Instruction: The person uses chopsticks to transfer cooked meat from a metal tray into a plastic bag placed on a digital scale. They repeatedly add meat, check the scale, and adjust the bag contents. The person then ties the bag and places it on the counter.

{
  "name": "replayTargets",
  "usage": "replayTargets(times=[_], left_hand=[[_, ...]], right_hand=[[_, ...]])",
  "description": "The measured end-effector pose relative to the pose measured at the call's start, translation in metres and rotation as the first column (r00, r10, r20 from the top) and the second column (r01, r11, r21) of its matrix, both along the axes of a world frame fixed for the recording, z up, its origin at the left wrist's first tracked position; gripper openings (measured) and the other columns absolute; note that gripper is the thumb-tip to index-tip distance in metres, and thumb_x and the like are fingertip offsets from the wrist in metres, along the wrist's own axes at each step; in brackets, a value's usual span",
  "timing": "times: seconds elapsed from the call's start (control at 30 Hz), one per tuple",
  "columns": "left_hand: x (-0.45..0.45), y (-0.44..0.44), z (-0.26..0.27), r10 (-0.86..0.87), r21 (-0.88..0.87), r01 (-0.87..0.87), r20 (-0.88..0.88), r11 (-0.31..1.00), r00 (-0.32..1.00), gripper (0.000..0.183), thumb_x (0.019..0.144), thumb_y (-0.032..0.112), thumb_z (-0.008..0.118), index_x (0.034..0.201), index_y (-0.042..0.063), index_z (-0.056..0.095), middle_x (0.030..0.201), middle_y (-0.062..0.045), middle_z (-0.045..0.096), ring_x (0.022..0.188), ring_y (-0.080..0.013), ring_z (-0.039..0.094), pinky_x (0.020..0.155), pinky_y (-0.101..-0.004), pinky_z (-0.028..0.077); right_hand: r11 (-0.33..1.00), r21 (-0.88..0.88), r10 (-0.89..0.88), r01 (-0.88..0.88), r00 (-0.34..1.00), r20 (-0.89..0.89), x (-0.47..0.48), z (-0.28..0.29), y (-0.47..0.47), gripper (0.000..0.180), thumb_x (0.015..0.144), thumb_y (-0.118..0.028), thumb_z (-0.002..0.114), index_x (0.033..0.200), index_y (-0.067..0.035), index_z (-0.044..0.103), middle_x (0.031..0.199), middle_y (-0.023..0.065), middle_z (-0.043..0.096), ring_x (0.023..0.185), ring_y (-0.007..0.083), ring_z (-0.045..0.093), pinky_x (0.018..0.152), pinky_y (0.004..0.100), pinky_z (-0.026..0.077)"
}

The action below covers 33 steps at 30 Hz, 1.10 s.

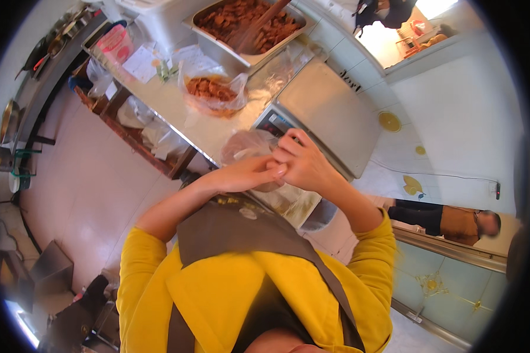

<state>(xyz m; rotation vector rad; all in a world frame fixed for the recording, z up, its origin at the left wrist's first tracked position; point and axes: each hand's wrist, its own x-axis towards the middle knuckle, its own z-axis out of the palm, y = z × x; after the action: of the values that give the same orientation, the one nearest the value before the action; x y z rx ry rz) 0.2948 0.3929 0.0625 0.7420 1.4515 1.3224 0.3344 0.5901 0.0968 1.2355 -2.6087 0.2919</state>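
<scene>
My left hand point(251, 173) and my right hand point(298, 161) meet in front of my apron, with the fingers of both bunched together at the neck of a clear plastic bag point(243, 145). The bag bulges over the counter's near edge; its pinkish content cannot be told. Behind it, an open clear plastic bag point(238, 92) of reddish-brown sauced food pieces point(210, 88) rests on the metal counter point(176, 119). To the right of my hands lies a scale with a flat steel platform point(331, 110); its display panel faces me.
A deep steel tray point(247, 59) of the same food, with a wooden-looking utensil point(269, 17), stands at the back. A pink packet point(116, 44) and papers point(142, 64) lie back left. Under the counter is a shelf point(130, 143) with plastic bags. A person point(461, 223) stands far right.
</scene>
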Motion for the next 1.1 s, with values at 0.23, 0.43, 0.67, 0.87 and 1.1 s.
replayTargets(times=[0.23, 0.43, 0.67, 0.87, 1.1], left_hand=[[-0.015, -0.011, 0.045, 0.105, -0.074, -0.120, -0.180, 0.990, 0.978, 0.037, 0.094, 0.030, 0.058, 0.114, 0.000, 0.047, 0.097, -0.008, 0.063, 0.090, -0.0104, 0.058, 0.080, -0.0267, 0.045], [-0.014, -0.028, 0.091, 0.524, 0.429, -0.373, -0.318, 0.823, 0.790, 0.038, 0.088, 0.012, 0.065, 0.121, 0.007, 0.047, 0.101, -0.006, 0.062, 0.099, -0.0139, 0.057, 0.089, -0.0319, 0.044], [-0.029, -0.126, 0.031, 0.794, 0.106, -0.808, -0.297, 0.579, 0.531, 0.015, 0.089, 0.014, 0.062, 0.097, 0.001, 0.061, 0.087, -0.002, 0.063, 0.084, -0.0093, 0.059, 0.075, -0.0257, 0.048], [-0.043, -0.192, -0.044, 0.893, -0.036, -0.916, -0.214, 0.398, 0.396, 0.022, 0.088, 0.023, 0.065, 0.096, 0.003, 0.062, 0.085, 0.000, 0.064, 0.075, -0.0082, 0.057, 0.064, -0.0229, 0.047], [-0.143, -0.184, -0.108, 0.803, 0.167, -0.890, -0.524, 0.424, 0.284, 0.023, 0.078, 0.016, 0.072, 0.093, 0.002, 0.063, 0.078, -0.009, 0.064, 0.065, -0.0193, 0.061, 0.064, -0.0320, 0.049]], right_hand=[[0.773, -0.421, 0.355, 0.475, 0.226, 0.907, -0.035, 0.002, -0.001, 0.049, 0.079, -0.002, 0.064, 0.123, -0.007, 0.043, 0.115, 0.0078, 0.056, 0.095, 0.0156, 0.057, 0.078, 0.0295, 0.047], [0.761, -0.548, 0.191, 0.347, 0.687, 0.701, -0.045, 0.097, 0.035, 0.031, 0.083, -0.012, 0.061, 0.109, -0.001, 0.048, 0.094, 0.0052, 0.055, 0.074, 0.0101, 0.054, 0.067, 0.0233, 0.044], [0.389, -0.752, 0.080, 0.532, 0.794, 0.603, -0.051, 0.158, 0.086, 0.013, 0.086, -0.011, 0.055, 0.096, -0.006, 0.048, 0.060, -0.0067, 0.040, 0.052, 0.0003, 0.036, 0.049, 0.0180, 0.028], [0.482, -0.548, -0.464, 0.684, 0.729, 0.503, -0.099, 0.070, 0.104, 0.014, 0.089, -0.015, 0.061, 0.090, -0.005, 0.052, 0.062, -0.0044, 0.046, 0.054, 0.0040, 0.040, 0.048, 0.0222, 0.029], [0.669, -0.313, -0.718, 0.674, 0.480, -0.504, -0.088, 0.072, 0.056, 0.015, 0.086, -0.017, 0.064, 0.088, -0.002, 0.059, 0.066, 0.0054, 0.058, 0.056, 0.0141, 0.052, 0.056, 0.0292, 0.043]])
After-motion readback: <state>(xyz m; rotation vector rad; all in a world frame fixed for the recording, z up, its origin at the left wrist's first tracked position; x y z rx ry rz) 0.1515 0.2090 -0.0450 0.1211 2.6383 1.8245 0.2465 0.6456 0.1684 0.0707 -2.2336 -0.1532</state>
